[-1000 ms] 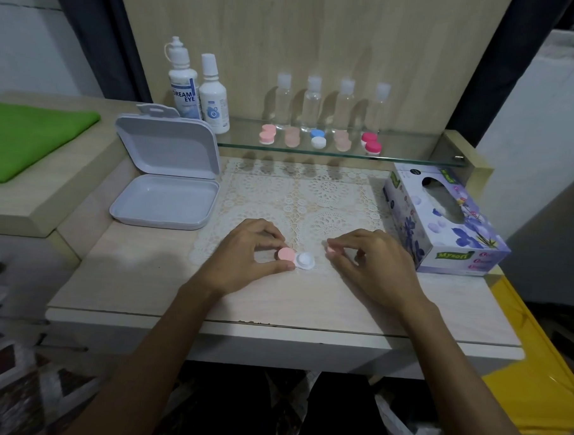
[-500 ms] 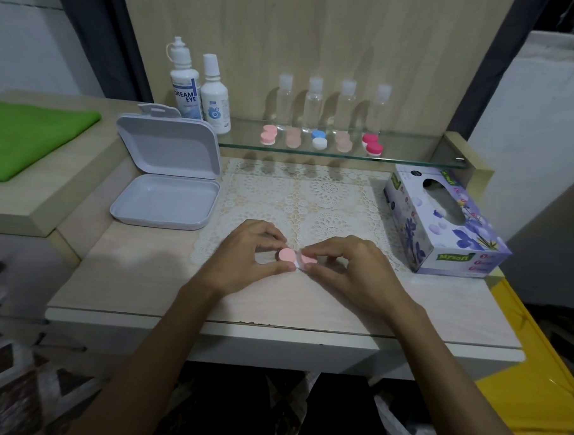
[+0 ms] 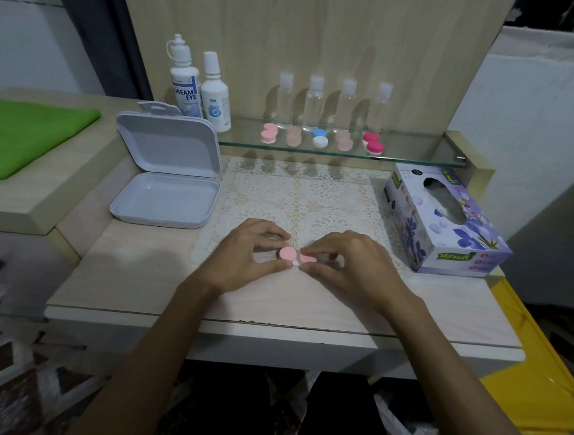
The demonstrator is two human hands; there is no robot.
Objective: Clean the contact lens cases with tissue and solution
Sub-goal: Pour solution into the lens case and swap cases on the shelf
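Pale wooden desk [image 3: 137, 289] with a lace mat: both hands pinch one pink contact lens case [image 3: 296, 258], left hand [image 3: 244, 255] on its left cap, right hand [image 3: 349, 269] on the right. Five cases [image 3: 319, 138] wait on the glass shelf [image 3: 413, 157]; tissue box [image 3: 443, 221] and solution bottle [image 3: 185, 78] look untouched, so most cleaning seems left.

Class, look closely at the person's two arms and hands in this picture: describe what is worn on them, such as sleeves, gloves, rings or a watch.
Both forearms are bare up to the picture's lower edge; no sleeve shows. The left hand and right hand wear no gloves, and no watch, bracelet or ring can be seen on either wrist or the visible fingers.
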